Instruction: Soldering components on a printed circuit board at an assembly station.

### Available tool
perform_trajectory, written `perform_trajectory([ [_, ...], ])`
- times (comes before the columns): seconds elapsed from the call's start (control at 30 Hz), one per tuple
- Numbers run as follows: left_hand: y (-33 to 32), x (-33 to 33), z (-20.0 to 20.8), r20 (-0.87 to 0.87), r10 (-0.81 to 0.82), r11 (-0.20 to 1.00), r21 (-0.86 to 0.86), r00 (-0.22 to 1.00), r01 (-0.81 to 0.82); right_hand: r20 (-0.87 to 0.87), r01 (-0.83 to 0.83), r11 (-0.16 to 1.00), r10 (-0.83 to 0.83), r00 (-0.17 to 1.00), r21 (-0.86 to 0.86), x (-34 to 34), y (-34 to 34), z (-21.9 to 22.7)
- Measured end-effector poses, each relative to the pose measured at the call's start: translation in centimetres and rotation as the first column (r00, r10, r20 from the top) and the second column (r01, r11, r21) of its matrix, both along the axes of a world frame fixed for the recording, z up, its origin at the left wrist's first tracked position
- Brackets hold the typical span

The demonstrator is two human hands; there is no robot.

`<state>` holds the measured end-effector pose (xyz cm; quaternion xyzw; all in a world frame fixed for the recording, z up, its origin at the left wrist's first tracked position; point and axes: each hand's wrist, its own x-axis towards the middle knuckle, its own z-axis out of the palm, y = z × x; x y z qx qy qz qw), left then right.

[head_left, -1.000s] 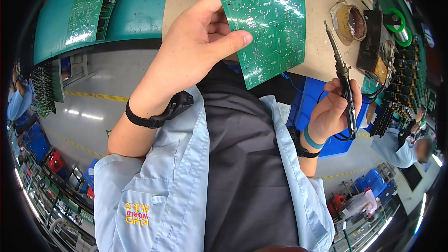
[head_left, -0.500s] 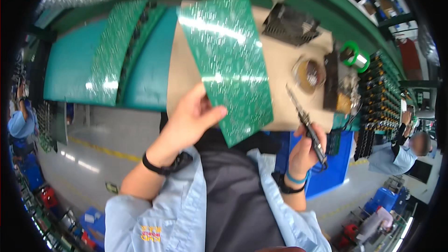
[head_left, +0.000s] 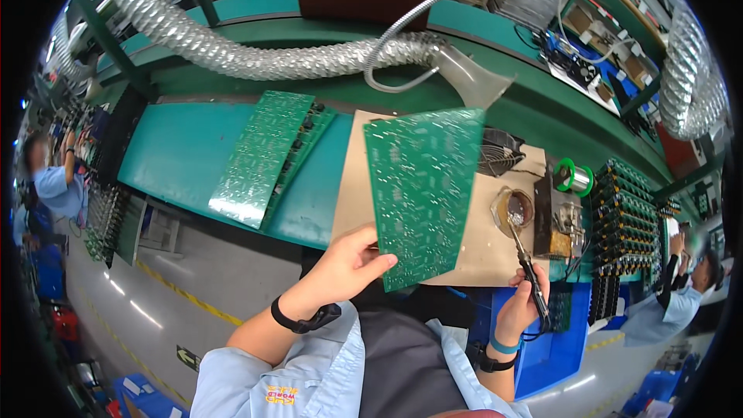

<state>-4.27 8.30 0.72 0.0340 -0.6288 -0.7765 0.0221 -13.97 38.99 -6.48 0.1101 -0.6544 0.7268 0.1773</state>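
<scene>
- A stack of green boards [head_left: 267, 156] lies on the teal bench [head_left: 178, 147], well left of the hands.
- The left hand [head_left: 348, 263] grips the lower left corner of a green circuit board [head_left: 424, 186], held tilted above the tan mat [head_left: 480, 251].
- The right hand [head_left: 522, 298] is closed around a soldering iron [head_left: 526, 259], its tip at the round tip-cleaner tin [head_left: 514, 208].
- Racks of boards [head_left: 628, 220] stand at the right.

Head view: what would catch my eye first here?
A green circuit board held up by the left hand fills the centre. The right hand holds a soldering iron, its tip at a round tin. A silver duct snakes across the top.
</scene>
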Motion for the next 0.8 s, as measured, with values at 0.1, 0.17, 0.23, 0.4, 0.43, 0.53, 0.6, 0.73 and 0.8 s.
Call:
perform_trajectory([
  [0.1, -0.8, 0.5, 1.6, -0.202, 0.008, 0.925, -0.371, 0.979, -0.084, -0.026, -0.005, 0.999, 0.006, 1.000, 0.032, -0.5, 0.1, -0.4],
  [0.17, -0.9, 0.8, 2.2, -0.243, -0.016, 0.850, -0.514, 0.970, -0.115, 0.000, -0.008, 0.997, 0.008, 1.000, 0.075, -0.3, 0.7, -1.1],
  [0.23, -0.7, 0.9, 2.2, -0.497, 0.048, 0.634, -0.656, 0.867, -0.411, 0.042, 0.029, 1.000, -0.029, 0.999, 0.011, -0.2, 1.3, -1.8],
  [0.4, -0.6, 0.3, 0.5, -0.550, -0.025, 0.605, -0.673, 0.835, -0.425, 0.011, 0.082, 0.962, -0.088, 0.996, 0.259, 1.0, 1.2, -1.4],
  [0.43, -0.8, 0.3, 0.1, -0.550, -0.059, 0.583, -0.697, 0.833, -0.418, 0.085, 0.104, 0.990, -0.113, 0.990, 0.099, 1.2, 0.7, -0.9],
  [0.53, -1.3, 0.2, -0.9, -0.554, -0.122, 0.554, -0.726, 0.824, -0.406, 0.156, 0.139, 0.990, -0.137, 0.978, -0.005, 0.9, -0.5, 0.4],
  [0.6, -1.5, 0.2, -1.4, -0.594, -0.154, 0.509, -0.733, 0.790, -0.452, 0.105, 0.107, 0.991, -0.115, 0.988, 0.078, 0.4, -0.5, 1.1],
  [0.73, -1.4, 0.0, -2.4, -0.591, 0.069, 0.690, -0.554, 0.804, -0.466, 0.164, 0.094, 0.966, -0.136, 0.977, 0.239, -0.2, 0.8, 0.8],
  [0.8, -1.5, -0.2, -3.0, -0.608, 0.065, 0.686, -0.549, 0.792, -0.478, 0.146, 0.080, 0.971, -0.115, 0.983, 0.227, -0.7, 1.2, 0.1],
])
